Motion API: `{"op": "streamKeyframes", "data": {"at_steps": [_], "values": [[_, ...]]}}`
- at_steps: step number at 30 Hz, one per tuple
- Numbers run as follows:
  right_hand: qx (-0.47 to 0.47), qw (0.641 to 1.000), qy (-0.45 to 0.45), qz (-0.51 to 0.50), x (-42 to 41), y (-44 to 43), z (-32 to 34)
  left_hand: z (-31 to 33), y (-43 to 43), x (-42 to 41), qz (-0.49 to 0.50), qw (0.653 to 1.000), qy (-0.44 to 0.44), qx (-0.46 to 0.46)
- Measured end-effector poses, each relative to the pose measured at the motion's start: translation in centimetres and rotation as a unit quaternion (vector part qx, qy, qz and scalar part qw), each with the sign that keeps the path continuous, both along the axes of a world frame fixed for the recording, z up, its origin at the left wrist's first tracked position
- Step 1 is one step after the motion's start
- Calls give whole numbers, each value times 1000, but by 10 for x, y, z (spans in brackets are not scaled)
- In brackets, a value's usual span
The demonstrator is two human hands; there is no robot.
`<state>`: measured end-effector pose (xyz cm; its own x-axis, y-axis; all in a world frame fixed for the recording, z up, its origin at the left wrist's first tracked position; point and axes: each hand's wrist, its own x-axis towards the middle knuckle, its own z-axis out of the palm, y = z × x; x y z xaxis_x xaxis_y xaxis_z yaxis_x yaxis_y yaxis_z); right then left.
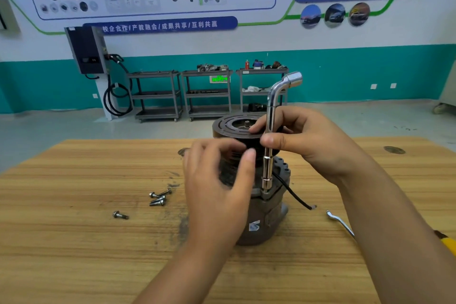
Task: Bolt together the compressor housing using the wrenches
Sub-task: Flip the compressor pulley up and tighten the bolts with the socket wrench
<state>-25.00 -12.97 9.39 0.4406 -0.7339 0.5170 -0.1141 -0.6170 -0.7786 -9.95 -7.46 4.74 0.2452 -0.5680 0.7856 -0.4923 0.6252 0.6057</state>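
Left hand (217, 180) curled round compressor housing (261, 219); right hand (308, 140) pinches upright socket wrench (270, 116) seated on it.

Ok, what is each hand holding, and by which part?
The right hand pinches the chrome L-shaped socket wrench at mid-shaft, socket down on the grey compressor housing. The left hand is blurred against the black pulley; a grip cannot be told.

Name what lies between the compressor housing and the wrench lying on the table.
Head view: the end of a black cable rests there, trailing from the compressor housing toward the wrench.
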Motion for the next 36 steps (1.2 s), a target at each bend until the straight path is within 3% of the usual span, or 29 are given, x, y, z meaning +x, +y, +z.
{"op": "streamKeyframes", "data": {"at_steps": [3,6,14,24,31,36], "values": [[7,1000,-12,-15,3,-1,-1,36,-6,1,-37,999,-1,-28],[-4,999,-20,-47,7,-2,-2,62,-18,-3,-128,992,4,12],[-21,999,-43,-22,8,-4,-4,64,-42,4,-283,956,44,63],[38,997,-25,60,-6,-8,-4,60,-42,10,-298,949,27,98],[5,999,16,-27,0,-5,-3,56,-44,6,-233,969,14,82],[28,999,-18,-6,1,-6,-4,58,-43,7,-268,959,1,90]]}}
